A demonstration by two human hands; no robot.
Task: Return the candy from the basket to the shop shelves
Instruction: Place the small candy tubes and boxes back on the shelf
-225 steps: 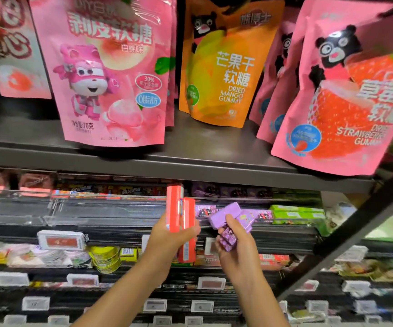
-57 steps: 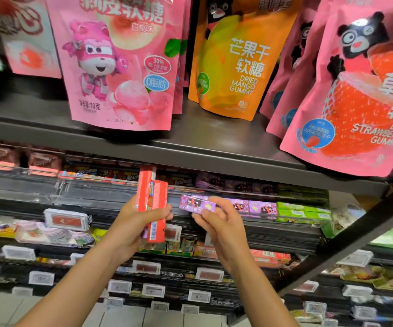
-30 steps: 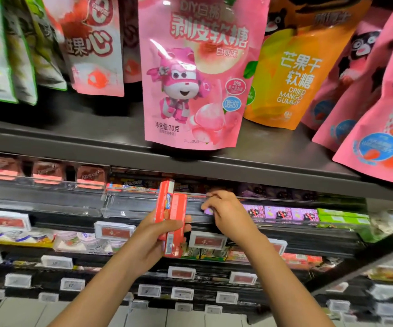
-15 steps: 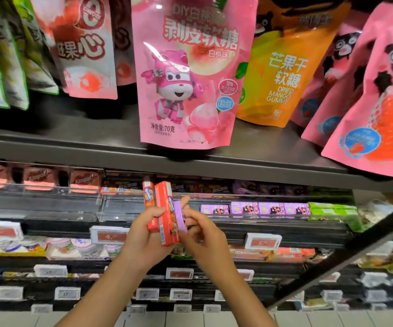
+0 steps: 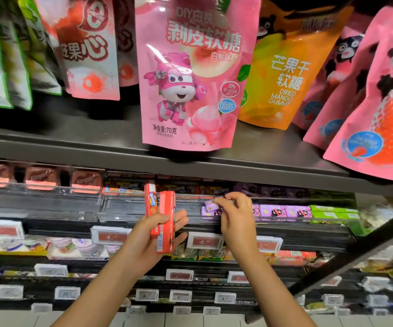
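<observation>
Up at the clear tray, the right hand's [image 5: 235,215] grip pinches a purple candy box [image 5: 210,205] while the left hand [image 5: 153,241] clutches red candy boxes [image 5: 164,220].

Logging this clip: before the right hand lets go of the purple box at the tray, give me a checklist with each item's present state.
1. Right hand pinches the purple candy box: ok.
2. Box at the clear shelf tray, by the purple row: ok.
3. Box seated flat in its lane: not ok, tilted.
4. Left hand grips the red candy boxes: ok.
5. Room behind in the lane: cannot tell.
</observation>
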